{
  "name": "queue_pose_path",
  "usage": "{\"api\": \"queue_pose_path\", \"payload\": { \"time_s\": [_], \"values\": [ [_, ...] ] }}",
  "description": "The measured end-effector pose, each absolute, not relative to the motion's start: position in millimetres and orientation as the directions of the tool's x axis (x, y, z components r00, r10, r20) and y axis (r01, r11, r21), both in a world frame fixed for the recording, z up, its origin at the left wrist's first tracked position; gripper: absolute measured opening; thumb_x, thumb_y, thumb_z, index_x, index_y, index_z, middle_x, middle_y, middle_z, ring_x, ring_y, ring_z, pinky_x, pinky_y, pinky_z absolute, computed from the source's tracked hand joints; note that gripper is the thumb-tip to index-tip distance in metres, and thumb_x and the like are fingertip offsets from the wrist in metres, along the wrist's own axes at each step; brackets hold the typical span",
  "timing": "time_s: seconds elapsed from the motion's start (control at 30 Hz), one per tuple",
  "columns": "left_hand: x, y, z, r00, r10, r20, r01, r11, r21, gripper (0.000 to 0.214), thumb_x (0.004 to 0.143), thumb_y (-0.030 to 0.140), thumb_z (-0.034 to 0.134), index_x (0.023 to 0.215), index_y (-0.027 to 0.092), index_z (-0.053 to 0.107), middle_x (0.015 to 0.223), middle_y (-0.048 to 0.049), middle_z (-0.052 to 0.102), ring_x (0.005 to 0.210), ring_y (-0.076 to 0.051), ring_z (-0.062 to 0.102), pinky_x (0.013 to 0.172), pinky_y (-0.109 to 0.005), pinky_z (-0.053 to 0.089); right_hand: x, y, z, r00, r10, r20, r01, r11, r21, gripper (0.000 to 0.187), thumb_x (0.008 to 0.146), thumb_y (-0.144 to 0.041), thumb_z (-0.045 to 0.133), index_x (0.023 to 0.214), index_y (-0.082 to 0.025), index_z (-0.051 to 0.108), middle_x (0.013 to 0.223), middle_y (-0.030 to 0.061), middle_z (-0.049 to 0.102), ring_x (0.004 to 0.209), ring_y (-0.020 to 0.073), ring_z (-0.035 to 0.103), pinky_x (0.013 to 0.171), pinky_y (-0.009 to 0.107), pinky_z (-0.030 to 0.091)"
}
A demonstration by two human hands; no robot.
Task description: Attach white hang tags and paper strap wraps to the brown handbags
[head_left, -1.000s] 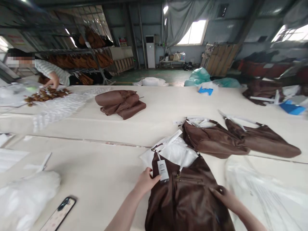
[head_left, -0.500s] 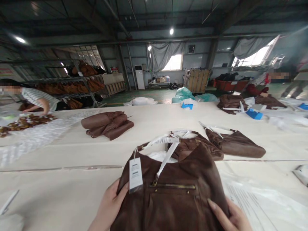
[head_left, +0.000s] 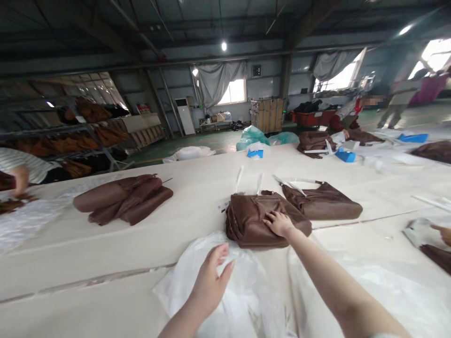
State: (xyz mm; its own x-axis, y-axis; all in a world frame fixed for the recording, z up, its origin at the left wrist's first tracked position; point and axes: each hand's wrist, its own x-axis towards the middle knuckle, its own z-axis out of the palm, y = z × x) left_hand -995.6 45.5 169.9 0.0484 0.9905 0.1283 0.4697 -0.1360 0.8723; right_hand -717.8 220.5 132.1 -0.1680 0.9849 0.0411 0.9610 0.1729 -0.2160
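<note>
A brown handbag [head_left: 253, 223] lies on the white table in front of me, its wrapped strap ends sticking up behind it. My right hand [head_left: 279, 224] rests on top of this bag, fingers spread over the leather. Nearer to me, my left hand [head_left: 213, 277] is raised over a sheet of thin white plastic [head_left: 243, 286], fingers apart and holding nothing. Just right of the touched bag lies another brown handbag [head_left: 324, 201] with a white-wrapped handle. Whether a further bag lies under my right hand's bag, I cannot tell.
Brown folded leather pieces [head_left: 123, 199] lie on the left of the table [head_left: 197, 188]. Blue pieces [head_left: 345, 155] and more brown bags [head_left: 313, 142] sit at the far right. A person in a striped shirt [head_left: 21, 164] works at left; another person's hand [head_left: 442, 233] shows at right.
The handbag that both hands held up is now down on the table, farther away. My left hand has let go; my right hand lies on the bag. The view has turned right.
</note>
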Motion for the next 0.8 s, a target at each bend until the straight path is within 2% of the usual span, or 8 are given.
{"api": "queue_pose_path", "payload": {
  "time_s": [0.07, 0.17, 0.33, 0.5, 0.6, 0.8],
  "values": [
    [-997, 25, 142, 0.065, 0.997, 0.029, 0.507, -0.058, 0.860, 0.035, 0.083, 0.036, 0.053, 0.114, 0.020, 0.055, 0.116, -0.0114, 0.060, 0.104, -0.023, 0.060, 0.088, -0.038, 0.052, -729, 221, 96, -0.153, 0.988, 0.018, 0.962, 0.153, -0.225, 0.054, 0.090, -0.055, 0.038, 0.130, -0.022, 0.056, 0.135, 0.0141, 0.052, 0.124, 0.0313, 0.045, 0.100, 0.048, 0.031],
    [-998, 2, 121, 0.098, 0.994, -0.044, 0.534, -0.015, 0.845, 0.032, 0.081, 0.035, 0.052, 0.110, 0.021, 0.058, 0.114, -0.0105, 0.060, 0.101, -0.022, 0.062, 0.085, -0.035, 0.054, -732, 221, 73, -0.145, 0.988, 0.045, 0.959, 0.151, -0.240, 0.056, 0.091, -0.054, 0.037, 0.135, -0.022, 0.050, 0.142, 0.0143, 0.044, 0.129, 0.0319, 0.037, 0.103, 0.048, 0.027],
    [-1000, -15, 126, 0.095, 0.994, -0.049, 0.568, -0.013, 0.823, 0.030, 0.081, 0.035, 0.052, 0.106, 0.022, 0.060, 0.114, -0.0091, 0.061, 0.100, -0.021, 0.062, 0.084, -0.034, 0.054, -722, 196, 71, -0.175, 0.975, 0.136, 0.943, 0.206, -0.262, 0.052, 0.096, -0.044, 0.032, 0.135, -0.014, 0.049, 0.142, 0.0156, 0.044, 0.132, 0.0289, 0.036, 0.106, 0.044, 0.026],
    [-1005, -25, 123, 0.041, 0.991, -0.125, 0.601, 0.076, 0.796, 0.032, 0.080, 0.039, 0.050, 0.104, 0.020, 0.060, 0.107, -0.0096, 0.064, 0.096, -0.021, 0.064, 0.081, -0.033, 0.055, -704, 123, 44, -0.269, 0.937, 0.224, 0.907, 0.325, -0.268, 0.049, 0.096, -0.036, 0.032, 0.137, -0.012, 0.045, 0.144, 0.0118, 0.044, 0.135, 0.0233, 0.034, 0.112, 0.041, 0.021],
    [-999, -30, 116, 0.002, 0.984, -0.178, 0.608, 0.140, 0.782, 0.036, 0.079, 0.042, 0.049, 0.105, 0.019, 0.060, 0.106, -0.0098, 0.066, 0.095, -0.021, 0.065, 0.082, -0.032, 0.055, -688, 92, 30, -0.290, 0.904, 0.314, 0.866, 0.388, -0.317, 0.051, 0.095, -0.039, 0.038, 0.139, -0.014, 0.041, 0.143, 0.0114, 0.045, 0.134, 0.0248, 0.035, 0.110, 0.045, 0.027],
    [-986, -38, 109, -0.020, 0.979, -0.201, 0.574, 0.176, 0.800, 0.039, 0.077, 0.046, 0.051, 0.103, 0.019, 0.061, 0.107, -0.0096, 0.067, 0.098, -0.022, 0.065, 0.082, -0.030, 0.055, -675, 103, 51, -0.181, 0.882, 0.435, 0.803, 0.388, -0.453, 0.044, 0.095, -0.041, 0.036, 0.125, -0.016, 0.057, 0.132, 0.0128, 0.056, 0.127, 0.0256, 0.045, 0.106, 0.045, 0.036]
  ]
}}
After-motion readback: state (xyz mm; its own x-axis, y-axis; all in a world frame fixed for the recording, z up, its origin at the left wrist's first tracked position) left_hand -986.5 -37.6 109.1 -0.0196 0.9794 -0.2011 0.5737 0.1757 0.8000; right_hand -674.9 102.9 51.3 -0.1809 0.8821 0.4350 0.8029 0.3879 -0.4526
